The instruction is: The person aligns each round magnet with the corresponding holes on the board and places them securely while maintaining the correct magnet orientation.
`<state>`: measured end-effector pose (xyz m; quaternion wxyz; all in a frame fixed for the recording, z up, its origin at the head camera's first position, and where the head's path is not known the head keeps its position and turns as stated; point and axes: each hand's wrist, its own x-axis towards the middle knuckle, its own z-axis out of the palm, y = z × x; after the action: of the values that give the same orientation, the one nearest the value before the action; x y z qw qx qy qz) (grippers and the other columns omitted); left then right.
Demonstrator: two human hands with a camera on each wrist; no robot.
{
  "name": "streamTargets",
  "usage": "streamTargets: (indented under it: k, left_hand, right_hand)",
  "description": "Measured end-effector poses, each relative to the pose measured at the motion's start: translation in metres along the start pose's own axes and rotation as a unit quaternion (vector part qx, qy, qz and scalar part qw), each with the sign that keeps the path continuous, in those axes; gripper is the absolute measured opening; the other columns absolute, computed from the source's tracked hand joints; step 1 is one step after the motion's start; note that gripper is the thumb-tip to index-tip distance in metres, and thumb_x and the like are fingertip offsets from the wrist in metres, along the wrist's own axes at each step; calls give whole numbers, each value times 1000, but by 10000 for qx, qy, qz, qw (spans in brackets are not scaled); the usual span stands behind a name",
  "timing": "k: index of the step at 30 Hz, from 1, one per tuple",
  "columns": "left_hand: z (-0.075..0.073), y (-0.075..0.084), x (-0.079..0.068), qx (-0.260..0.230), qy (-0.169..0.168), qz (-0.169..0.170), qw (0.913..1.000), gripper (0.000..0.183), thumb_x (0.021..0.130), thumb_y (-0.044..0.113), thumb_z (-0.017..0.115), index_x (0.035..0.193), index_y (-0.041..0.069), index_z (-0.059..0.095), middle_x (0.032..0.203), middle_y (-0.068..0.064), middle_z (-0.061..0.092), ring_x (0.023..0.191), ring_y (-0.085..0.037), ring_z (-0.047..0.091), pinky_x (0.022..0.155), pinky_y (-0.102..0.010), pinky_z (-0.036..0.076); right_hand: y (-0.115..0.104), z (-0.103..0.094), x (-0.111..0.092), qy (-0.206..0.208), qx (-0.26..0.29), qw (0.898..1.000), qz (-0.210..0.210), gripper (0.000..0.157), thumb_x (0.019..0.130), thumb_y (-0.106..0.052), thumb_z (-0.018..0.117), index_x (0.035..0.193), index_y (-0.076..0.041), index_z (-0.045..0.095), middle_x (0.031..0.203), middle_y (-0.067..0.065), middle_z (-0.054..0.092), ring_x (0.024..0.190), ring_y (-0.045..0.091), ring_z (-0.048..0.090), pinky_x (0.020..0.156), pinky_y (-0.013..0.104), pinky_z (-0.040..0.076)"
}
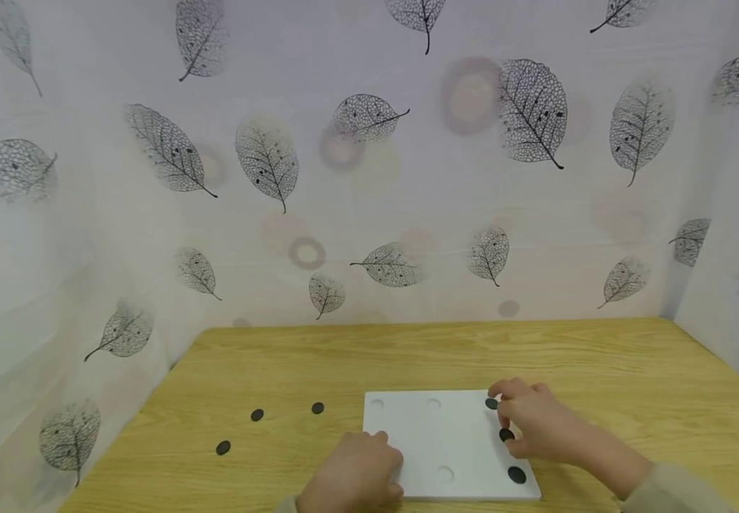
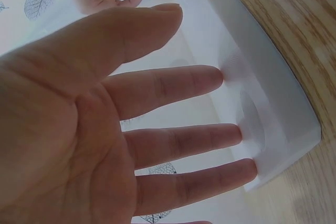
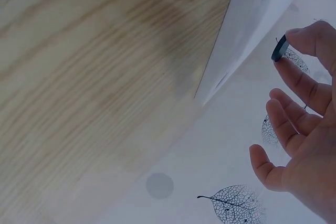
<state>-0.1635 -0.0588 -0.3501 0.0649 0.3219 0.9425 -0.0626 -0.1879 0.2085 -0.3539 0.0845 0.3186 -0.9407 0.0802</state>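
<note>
A white board (image 1: 440, 442) with shallow round recesses lies on the table. My right hand (image 1: 539, 424) is over its right side, pinching a black disc (image 3: 280, 48) between thumb and index finger; the other fingers are loosely bent. One black disc (image 1: 492, 403) sits at the board's back right corner and another black disc (image 1: 517, 474) at its front right corner. At the board's left side is my left hand (image 1: 356, 467). In the left wrist view its fingers (image 2: 184, 140) are extended, with fingertips at the board's surface beside a recess (image 2: 253, 121).
Three loose black discs lie on the wooden table (image 1: 170, 477) left of the board, one of them a disc (image 1: 256, 415) in the middle. Vacant recesses show along the back, such as one recess (image 1: 433, 405). A leaf-patterned curtain (image 1: 369, 199) encloses the table's back and sides.
</note>
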Motion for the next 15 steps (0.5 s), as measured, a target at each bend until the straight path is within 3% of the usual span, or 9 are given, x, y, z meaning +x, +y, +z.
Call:
streamTargets:
  k: [15]
  left_hand:
    - [-1,0,0,52,-42,-3,10000,22,74,39,65,71,17,61,64,6,42,56,-10,38,54,-25,36]
  right_hand:
    - [-29,10,18,-297,83,9988,-381,24,59,-14,72,59,-21,49,105,4,52,95,22,46,74,51,34]
